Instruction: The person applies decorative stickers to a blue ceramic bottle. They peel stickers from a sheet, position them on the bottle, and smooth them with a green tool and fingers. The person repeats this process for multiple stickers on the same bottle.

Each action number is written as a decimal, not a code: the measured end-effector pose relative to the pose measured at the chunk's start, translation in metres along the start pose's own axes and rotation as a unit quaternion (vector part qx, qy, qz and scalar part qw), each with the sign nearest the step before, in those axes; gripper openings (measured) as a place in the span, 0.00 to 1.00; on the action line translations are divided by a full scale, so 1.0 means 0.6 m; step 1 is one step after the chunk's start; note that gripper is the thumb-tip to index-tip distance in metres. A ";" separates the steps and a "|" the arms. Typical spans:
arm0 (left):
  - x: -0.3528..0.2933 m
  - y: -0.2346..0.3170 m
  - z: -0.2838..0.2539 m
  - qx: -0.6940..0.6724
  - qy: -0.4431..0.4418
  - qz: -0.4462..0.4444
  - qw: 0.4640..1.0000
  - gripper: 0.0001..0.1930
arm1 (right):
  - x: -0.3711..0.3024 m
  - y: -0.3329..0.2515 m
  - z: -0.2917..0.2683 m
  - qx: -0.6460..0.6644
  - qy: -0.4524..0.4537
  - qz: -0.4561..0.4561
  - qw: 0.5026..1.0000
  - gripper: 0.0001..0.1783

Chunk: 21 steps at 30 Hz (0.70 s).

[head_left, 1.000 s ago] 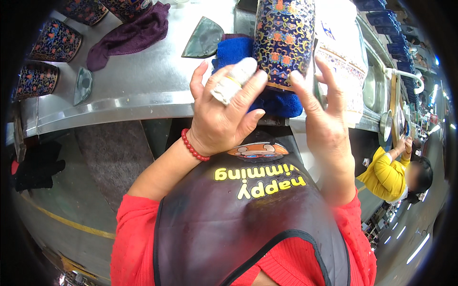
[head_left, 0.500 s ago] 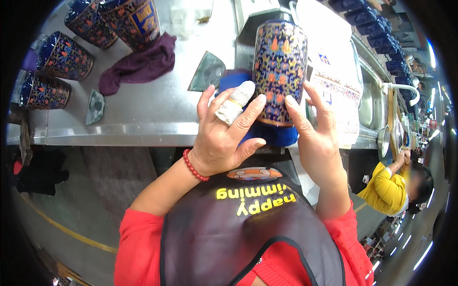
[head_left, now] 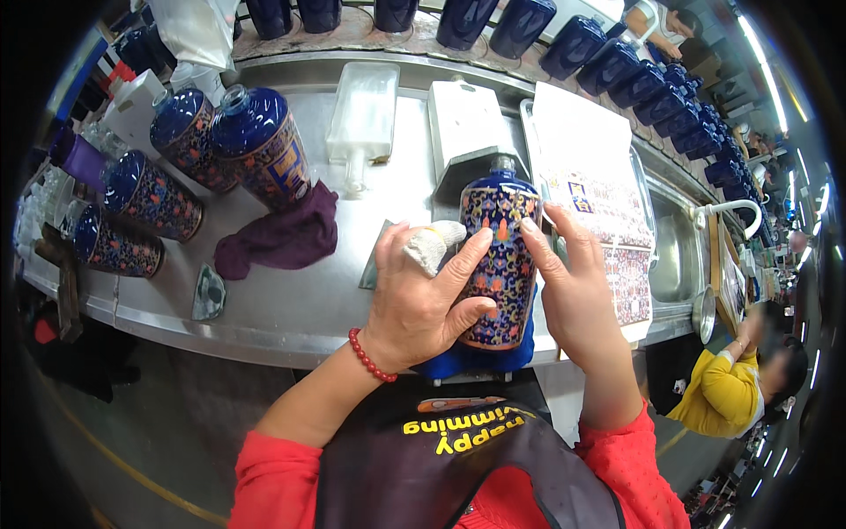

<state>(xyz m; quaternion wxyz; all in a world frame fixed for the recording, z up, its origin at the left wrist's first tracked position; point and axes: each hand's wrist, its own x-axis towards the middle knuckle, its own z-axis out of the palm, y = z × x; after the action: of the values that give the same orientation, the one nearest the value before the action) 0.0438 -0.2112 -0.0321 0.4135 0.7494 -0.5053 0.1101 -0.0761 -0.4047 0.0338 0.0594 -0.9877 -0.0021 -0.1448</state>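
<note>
A dark blue glass bottle (head_left: 498, 282) with a colourful floral pattern lies tilted before me, its neck pointing away, over a blue cloth-like pad (head_left: 520, 355). The index fingertip of my left hand (head_left: 414, 304) touches its upper left side; the fingers are stretched and apart. One of those fingers wears a whitish wrap (head_left: 429, 247). On the other side, fingertips of my right hand (head_left: 577, 286) rest near the bottle's right edge, fingers extended. A grey angled metal block (head_left: 471, 167) stands behind the bottle. Beside my left hand lies a partly hidden greenish flat piece (head_left: 374, 264).
Several patterned bottles (head_left: 154, 198) stand at the left, next to a purple cloth (head_left: 291, 234) and a greenish shard (head_left: 210, 294). Patterned sheets (head_left: 617, 212) lie on the right, before a sink (head_left: 674, 256). Plain blue bottles (head_left: 573, 44) line the back. A person in yellow (head_left: 723, 379) is at the right.
The view has shifted, showing more of the far counter and the bottle row. Both my hands have moved along the bottle from its lower end toward its neck end.
</note>
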 end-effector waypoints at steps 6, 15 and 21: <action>0.031 -0.021 0.004 -0.006 0.001 -0.028 1.000 0.35 | 0.027 0.018 -0.003 -0.020 -0.010 0.005 1.000 0.39; 0.046 -0.029 0.009 -0.042 -0.002 -0.025 0.999 0.35 | 0.050 0.029 -0.001 0.011 -0.019 -0.004 1.000 0.38; 0.051 -0.040 0.012 -0.057 0.011 -0.024 0.998 0.35 | 0.067 0.031 -0.008 -0.006 -0.021 -0.026 0.999 0.34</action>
<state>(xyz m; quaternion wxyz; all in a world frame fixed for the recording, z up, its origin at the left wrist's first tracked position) 0.0765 -0.2332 -0.0310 0.4639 0.7351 -0.4880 0.0793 -0.0387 -0.4244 0.0478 0.0491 -0.9905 -0.0286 -0.1252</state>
